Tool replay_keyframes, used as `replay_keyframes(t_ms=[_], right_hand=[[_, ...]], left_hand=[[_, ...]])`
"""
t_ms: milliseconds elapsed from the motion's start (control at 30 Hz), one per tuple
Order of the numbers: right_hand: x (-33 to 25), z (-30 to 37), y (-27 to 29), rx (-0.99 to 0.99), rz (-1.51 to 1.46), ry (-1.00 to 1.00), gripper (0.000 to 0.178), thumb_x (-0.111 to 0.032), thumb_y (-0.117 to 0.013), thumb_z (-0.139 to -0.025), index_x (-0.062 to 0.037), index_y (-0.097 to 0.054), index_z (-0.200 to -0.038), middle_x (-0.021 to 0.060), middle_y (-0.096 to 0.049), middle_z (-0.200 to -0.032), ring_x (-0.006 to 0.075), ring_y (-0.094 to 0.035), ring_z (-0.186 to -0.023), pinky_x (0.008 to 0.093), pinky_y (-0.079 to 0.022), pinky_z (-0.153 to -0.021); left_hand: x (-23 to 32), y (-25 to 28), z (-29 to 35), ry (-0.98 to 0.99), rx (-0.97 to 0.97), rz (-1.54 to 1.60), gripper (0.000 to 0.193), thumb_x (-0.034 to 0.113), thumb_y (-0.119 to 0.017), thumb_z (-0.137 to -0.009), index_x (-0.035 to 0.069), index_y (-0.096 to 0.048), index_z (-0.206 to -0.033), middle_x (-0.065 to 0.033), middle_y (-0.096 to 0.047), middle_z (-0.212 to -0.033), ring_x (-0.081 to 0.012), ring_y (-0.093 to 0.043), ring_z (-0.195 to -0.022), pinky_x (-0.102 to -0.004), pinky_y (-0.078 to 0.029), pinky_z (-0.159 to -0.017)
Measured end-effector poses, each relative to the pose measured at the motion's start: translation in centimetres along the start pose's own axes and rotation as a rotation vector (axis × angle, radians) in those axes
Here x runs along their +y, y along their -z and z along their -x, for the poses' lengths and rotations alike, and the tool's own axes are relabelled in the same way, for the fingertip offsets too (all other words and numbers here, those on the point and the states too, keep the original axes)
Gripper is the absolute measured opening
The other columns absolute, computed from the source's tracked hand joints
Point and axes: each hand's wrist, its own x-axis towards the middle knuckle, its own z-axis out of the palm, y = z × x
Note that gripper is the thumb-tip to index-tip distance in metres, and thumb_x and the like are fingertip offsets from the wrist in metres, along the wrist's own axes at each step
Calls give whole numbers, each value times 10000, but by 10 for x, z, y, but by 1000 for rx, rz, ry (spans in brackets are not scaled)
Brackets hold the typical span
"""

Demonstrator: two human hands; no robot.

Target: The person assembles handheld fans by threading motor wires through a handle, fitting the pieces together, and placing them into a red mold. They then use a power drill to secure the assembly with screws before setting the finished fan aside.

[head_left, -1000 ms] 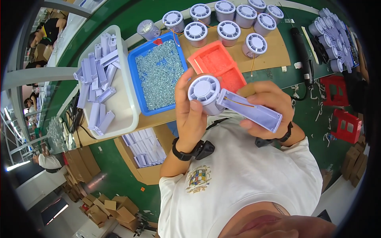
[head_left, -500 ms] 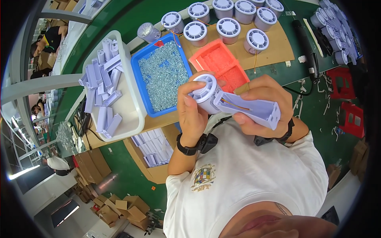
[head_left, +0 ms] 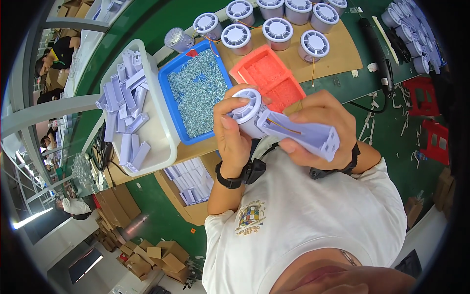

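Note:
My left hand [head_left: 234, 132] is closed around a lavender round fan housing [head_left: 248, 111] with a slotted, spoked top. In my right hand [head_left: 325, 125] is a long lavender trough-shaped handle [head_left: 303, 134], its hollow side facing up. The handle's end meets the side of the housing. Thin yellow and dark wires [head_left: 284, 125] run from the housing into the hollow. Both parts are held above the table's near edge, close to my chest. Parts of my fingers behind the pieces are hidden.
A blue tray of small screws [head_left: 164, 78] stands beside a red two-section tray [head_left: 237, 73]. Left of them, a white bin [head_left: 169, 157] holds loose handles. Several fan housings [head_left: 277, 32] stand on cardboard at the back. A black power screwdriver [head_left: 379, 59] lies to the right.
Both hands, with the housing and handle, have shifted slightly left. The two parts stay joined end to side, and the whole view has moved a little.

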Motion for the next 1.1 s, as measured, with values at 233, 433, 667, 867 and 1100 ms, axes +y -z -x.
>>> replay_keyframes(t_ms=[233, 433, 667, 867, 1100], right_hand=[[2, -2, -1, -41, 33, 0, 418, -93, -884, -699, 13, -681, -1048, 149, -662, -970, 250, -692, -799, 319, -576, -681], [10, -6, -1, -76, 0, 23, 444, -105, -864, -738, 11, -641, -1105, 162, -660, -965, 227, -652, -796, 305, -521, -658], [11, -8, -7, -123, -86, 134, 515, -127, -871, -743, 31, -632, -1171, 165, -645, -1072, 217, -659, -792, 307, -539, -678], [26, -24, -4, -358, -64, 178, 569, -157, -856, -746, 42, -640, -1234, 153, -650, -1097, 212, -667, -777, 307, -544, -641], [27, -27, -14, -425, 23, 278, 473, -160, -843, -728, 20, -714, -1146, 126, -669, -1038, 231, -684, -763, 305, -552, -625]], left_hand=[[-5, 7, -3, -9, -22, -51, 456, 479, -348, -1094, 64, -507, -1201, -257, -511, -1305, -332, -686, -1013, -425, -585, -839], [-6, 9, -9, -36, -42, -18, 438, 471, -343, -1096, 80, -510, -1200, -256, -501, -1314, -332, -689, -992, -420, -584, -833], [-6, 18, -7, -235, -54, -240, 562, 410, -805, -852, 127, -502, -1232, -251, -422, -1380, -351, -685, -1004, -408, -616, -779], [-10, 28, 7, -221, -191, 8, 786, 362, -954, -680, 140, -493, -1276, -258, -407, -1367, -359, -662, -1049, -405, -629, -760], [1, 29, 2, -167, -283, -14, 664, 409, -850, -815, 208, -429, -1288, -239, -424, -1285, -338, -665, -994, -369, -670, -683]])
